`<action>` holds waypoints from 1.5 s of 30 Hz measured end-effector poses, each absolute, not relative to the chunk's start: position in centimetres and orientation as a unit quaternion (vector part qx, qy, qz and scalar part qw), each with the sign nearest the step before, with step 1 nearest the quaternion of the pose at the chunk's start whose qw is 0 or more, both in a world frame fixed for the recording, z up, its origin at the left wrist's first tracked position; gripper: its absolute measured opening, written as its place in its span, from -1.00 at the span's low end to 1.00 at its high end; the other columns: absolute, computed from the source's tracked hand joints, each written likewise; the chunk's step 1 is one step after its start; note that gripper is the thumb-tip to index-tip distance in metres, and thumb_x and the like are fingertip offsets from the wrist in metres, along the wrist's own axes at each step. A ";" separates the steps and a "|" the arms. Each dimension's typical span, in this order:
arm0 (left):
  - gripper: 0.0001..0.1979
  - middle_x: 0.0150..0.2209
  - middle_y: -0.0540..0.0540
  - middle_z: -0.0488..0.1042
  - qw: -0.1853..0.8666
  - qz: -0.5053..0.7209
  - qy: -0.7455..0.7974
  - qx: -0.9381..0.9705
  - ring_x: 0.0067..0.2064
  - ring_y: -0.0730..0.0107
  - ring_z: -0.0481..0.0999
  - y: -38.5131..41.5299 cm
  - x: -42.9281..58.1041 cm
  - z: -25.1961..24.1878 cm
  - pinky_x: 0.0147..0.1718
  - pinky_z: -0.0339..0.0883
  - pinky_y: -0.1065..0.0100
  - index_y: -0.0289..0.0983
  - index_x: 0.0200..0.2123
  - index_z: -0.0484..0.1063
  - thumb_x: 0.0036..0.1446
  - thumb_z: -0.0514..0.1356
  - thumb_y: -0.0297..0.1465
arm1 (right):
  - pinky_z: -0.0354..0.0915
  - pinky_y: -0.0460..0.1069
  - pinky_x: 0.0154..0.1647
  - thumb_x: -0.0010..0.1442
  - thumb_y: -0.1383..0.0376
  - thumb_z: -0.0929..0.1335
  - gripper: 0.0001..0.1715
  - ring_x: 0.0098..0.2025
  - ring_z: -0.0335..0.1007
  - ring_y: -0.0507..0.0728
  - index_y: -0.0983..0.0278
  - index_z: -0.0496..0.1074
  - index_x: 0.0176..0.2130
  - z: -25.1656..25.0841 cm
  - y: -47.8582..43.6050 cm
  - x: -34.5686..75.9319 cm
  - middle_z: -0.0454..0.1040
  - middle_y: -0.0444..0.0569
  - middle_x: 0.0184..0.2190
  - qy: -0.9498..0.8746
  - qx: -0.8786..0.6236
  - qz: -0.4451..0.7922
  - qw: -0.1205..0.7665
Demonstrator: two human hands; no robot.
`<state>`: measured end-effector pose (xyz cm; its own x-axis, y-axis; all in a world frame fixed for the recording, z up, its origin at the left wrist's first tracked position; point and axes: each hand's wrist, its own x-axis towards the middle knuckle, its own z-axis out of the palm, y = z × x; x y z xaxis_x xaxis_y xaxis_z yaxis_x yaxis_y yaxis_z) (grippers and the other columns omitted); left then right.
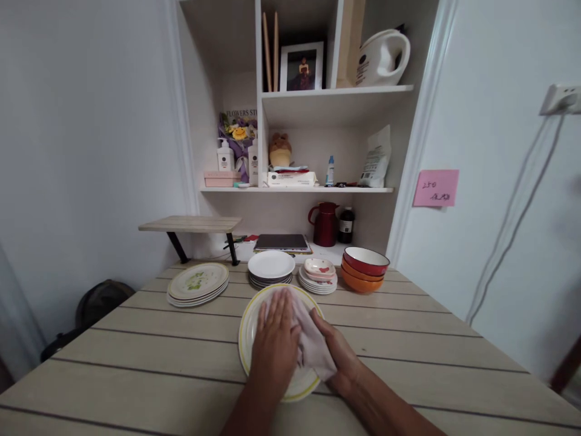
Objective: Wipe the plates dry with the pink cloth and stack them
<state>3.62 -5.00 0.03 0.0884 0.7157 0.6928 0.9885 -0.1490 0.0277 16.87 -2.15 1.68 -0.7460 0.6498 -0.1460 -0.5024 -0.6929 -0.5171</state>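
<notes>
Left grip [273, 345] is lying open, flat on cloth [313, 346] over plate [246, 340]; right grip [339, 358] is clutching cloth's right edge.

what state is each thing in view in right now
yellow-rimmed plate: flat on table, under cloth
cloth: crumpled on the plate
left hand: open, flat on cloth
right hand: closed on cloth
green-patterned plates: stacked
white plates: stacked
bowls: nested, upright
red jug: upright, lid on

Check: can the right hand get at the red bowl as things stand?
Probably yes: only bare table lies between the right hand and the red bowl, though its fingers hold a cloth.
</notes>
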 end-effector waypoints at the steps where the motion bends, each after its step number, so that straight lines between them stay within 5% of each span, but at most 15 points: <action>1: -0.36 0.32 -0.19 0.09 0.238 -0.307 -0.632 -0.670 0.35 0.20 0.01 -4.9 3.4 0.1 0.26 -0.02 0.01 -0.30 0.35 -0.20 0.25 -0.06 -0.43 | 0.26 0.11 0.10 0.25 0.05 0.25 -0.36 -0.01 0.46 0.21 0.46 0.31 0.13 1.6 -2.2 16.6 0.54 0.20 -0.07 -0.234 -0.156 0.903 0.326; 13: -0.37 0.31 -0.23 0.11 0.225 -0.277 -0.635 -0.685 0.34 0.16 0.04 -4.9 3.6 -0.9 0.23 0.06 0.01 -0.37 0.34 -0.12 0.21 -0.04 -0.47 | 0.21 0.20 0.14 0.23 -0.02 0.23 -0.25 0.07 0.40 0.27 0.42 0.22 0.21 2.1 -0.7 17.9 0.47 0.22 0.03 -0.186 -0.162 0.878 0.411; 22: -0.30 0.35 -0.07 0.00 0.206 -0.235 -0.539 -0.782 0.37 0.23 -0.08 -5.5 4.6 0.0 0.28 -0.05 0.03 -0.24 0.35 -0.20 0.20 0.03 -0.44 | 0.29 0.06 0.07 0.18 -0.02 0.30 -0.35 0.00 0.46 0.20 0.40 0.40 0.06 1.5 -1.5 17.4 0.55 0.14 -0.07 -0.172 -0.160 0.926 0.295; 30: -0.41 0.31 -0.25 0.10 0.246 -0.299 -0.691 -0.611 0.35 0.18 0.00 -4.6 2.9 -0.3 0.25 -0.02 -0.01 -0.40 0.33 -0.13 0.27 -0.07 -0.39 | 0.22 0.09 0.14 0.26 0.04 0.23 -0.31 0.00 0.46 0.20 0.50 0.27 0.16 1.3 -1.8 16.3 0.52 0.21 -0.03 -0.222 -0.135 0.900 0.351; 37: -0.39 0.31 -0.25 0.11 0.225 -0.273 -0.666 -0.657 0.34 0.16 0.02 -4.7 3.2 -0.9 0.24 0.02 -0.01 -0.41 0.33 -0.11 0.24 -0.06 -0.43 | 0.18 0.16 0.18 0.26 0.02 0.21 -0.28 0.05 0.42 0.23 0.43 0.20 0.22 1.9 -0.7 17.5 0.48 0.20 0.03 -0.185 -0.142 0.880 0.414; 45: -0.31 0.36 -0.03 -0.02 0.190 -0.213 -0.506 -0.814 0.37 0.25 -0.10 -5.8 4.7 0.1 0.29 -0.09 0.05 -0.18 0.35 -0.22 0.23 0.03 -0.40 | 0.19 0.23 0.16 0.17 -0.10 0.26 -0.34 0.04 0.42 0.29 0.39 0.46 -0.06 2.1 -1.0 18.3 0.58 0.17 -0.14 -0.145 -0.166 0.917 0.332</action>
